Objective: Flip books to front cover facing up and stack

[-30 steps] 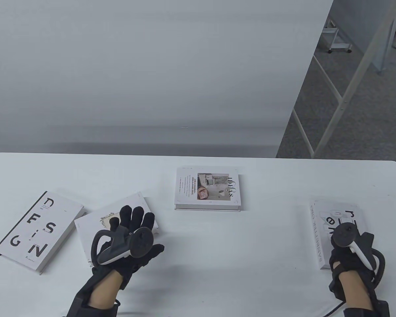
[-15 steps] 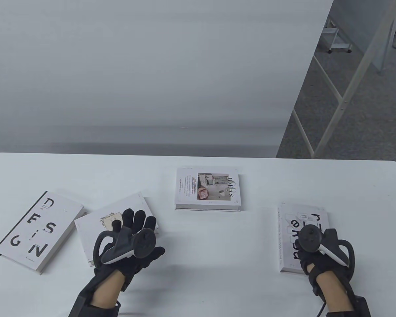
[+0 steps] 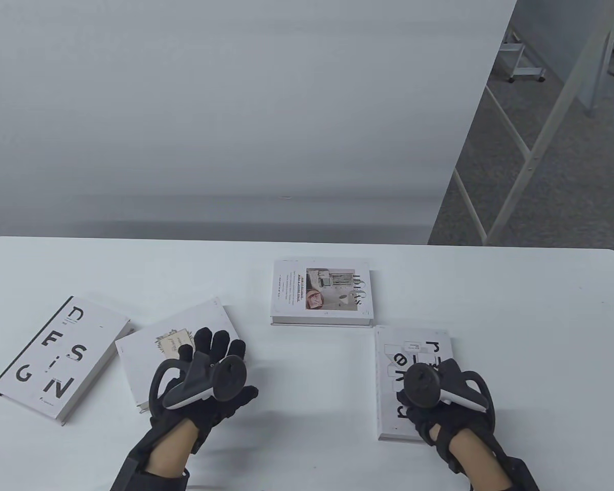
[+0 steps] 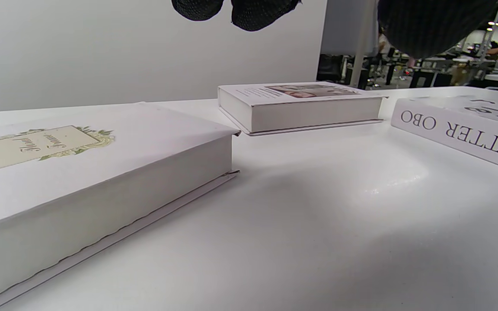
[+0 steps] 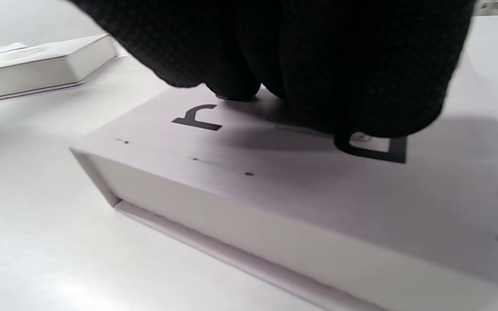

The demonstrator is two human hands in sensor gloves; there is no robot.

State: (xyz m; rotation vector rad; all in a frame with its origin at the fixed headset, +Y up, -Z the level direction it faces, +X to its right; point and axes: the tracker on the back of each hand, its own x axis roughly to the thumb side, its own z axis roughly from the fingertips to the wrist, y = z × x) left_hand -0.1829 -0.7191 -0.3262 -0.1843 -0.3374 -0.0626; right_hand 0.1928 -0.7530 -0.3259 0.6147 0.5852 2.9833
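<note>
Four white books lie on the white table [image 3: 307, 450]. The DESIGN book [image 3: 56, 358] is at far left. A floral-label book [image 3: 171, 340] lies beside it, also in the left wrist view [image 4: 80, 164]. My left hand [image 3: 212, 350] hovers over its right part with fingers spread, fingertips [image 4: 236, 8] clear of the cover. An Ideas book [image 3: 321, 291] lies in the middle. My right hand [image 3: 430, 378] presses on the cover of a black-lettered book [image 3: 401, 358] just right of centre; its fingers [image 5: 318, 86] rest on that cover [image 5: 275, 181]. The thumb is hidden.
The lettered book's spine [image 4: 461, 129] shows at the right of the left wrist view, near the Ideas book [image 4: 301, 106]. A grey wall stands behind the table. Metal frame legs [image 3: 522, 153] stand on the floor at right.
My right hand has slid the lettered book leftward, from the table's right edge to just below and right of the Ideas book. My left hand has shifted slightly nearer and rightward.
</note>
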